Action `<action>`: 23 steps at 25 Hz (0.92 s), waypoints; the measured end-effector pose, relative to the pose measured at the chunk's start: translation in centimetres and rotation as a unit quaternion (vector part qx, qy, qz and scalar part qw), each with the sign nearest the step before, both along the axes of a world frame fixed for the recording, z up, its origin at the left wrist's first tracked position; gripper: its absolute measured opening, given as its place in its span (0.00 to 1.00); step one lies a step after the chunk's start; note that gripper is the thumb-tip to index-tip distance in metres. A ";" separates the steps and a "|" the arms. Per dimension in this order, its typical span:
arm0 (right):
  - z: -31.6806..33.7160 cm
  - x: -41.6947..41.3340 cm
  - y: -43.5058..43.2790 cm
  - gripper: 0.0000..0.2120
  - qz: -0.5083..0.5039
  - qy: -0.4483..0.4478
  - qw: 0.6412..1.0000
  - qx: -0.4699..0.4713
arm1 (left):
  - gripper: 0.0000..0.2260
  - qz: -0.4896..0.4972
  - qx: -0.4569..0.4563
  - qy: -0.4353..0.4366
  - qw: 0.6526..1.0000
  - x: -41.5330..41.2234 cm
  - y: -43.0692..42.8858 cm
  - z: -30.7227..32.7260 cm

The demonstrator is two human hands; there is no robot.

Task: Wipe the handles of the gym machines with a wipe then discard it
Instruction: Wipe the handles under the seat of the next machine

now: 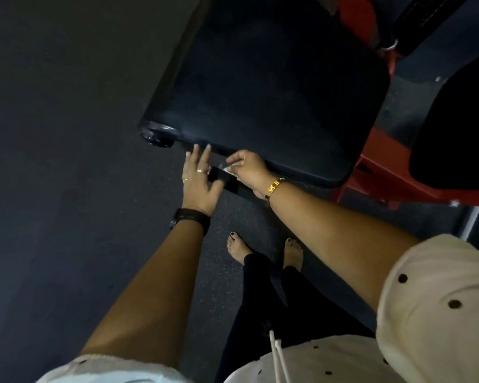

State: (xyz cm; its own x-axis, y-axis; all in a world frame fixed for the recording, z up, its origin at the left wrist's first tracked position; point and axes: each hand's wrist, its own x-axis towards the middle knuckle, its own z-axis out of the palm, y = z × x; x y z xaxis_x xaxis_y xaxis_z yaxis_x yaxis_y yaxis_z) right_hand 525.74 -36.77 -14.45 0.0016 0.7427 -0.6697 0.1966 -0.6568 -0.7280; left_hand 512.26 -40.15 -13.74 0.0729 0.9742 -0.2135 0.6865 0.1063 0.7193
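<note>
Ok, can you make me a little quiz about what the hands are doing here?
1. Pick one: what does the right hand pinch? A) a white wipe B) a water bottle C) a set of keys
2. True or false: the left hand is curled into a tight fist.
3. Fill in the gap: the machine frame on the right is coloured ____.

Key: 1 A. 2 False, its fingers are spread out. 3 Red.
</note>
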 end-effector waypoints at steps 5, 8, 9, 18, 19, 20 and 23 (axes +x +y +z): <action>0.9 -4.2 2.6 0.09 -0.002 0.073 0.997 0.033 | 0.21 0.423 -0.209 -0.451 0.757 -0.1 2.5 0.6; 0.9 -5.4 3.2 0.08 0.154 0.030 0.984 0.087 | 0.23 0.460 -0.203 -0.528 0.684 -1.3 2.8 0.2; 0.8 -5.5 3.2 0.08 0.262 -0.028 0.956 0.127 | 0.24 0.456 -0.217 -0.540 0.673 -1.6 2.8 0.1; 1.2 -3.3 1.7 0.12 0.665 -0.253 0.528 0.464 | 0.29 0.402 -0.272 -0.538 0.690 -1.8 1.9 -1.2; 1.0 -2.8 1.1 0.14 0.662 -0.256 0.507 0.489 | 0.28 0.385 -0.280 -0.530 0.702 -1.5 1.8 -1.1; 0.7 -2.0 0.3 0.15 0.657 -0.257 0.496 0.506 | 0.28 0.369 -0.291 -0.519 0.714 -1.0 1.6 -1.0; -0.5 1.7 -2.1 0.14 0.643 -0.280 0.465 0.540 | 0.25 0.350 -0.290 -0.494 0.741 0.3 0.7 -1.0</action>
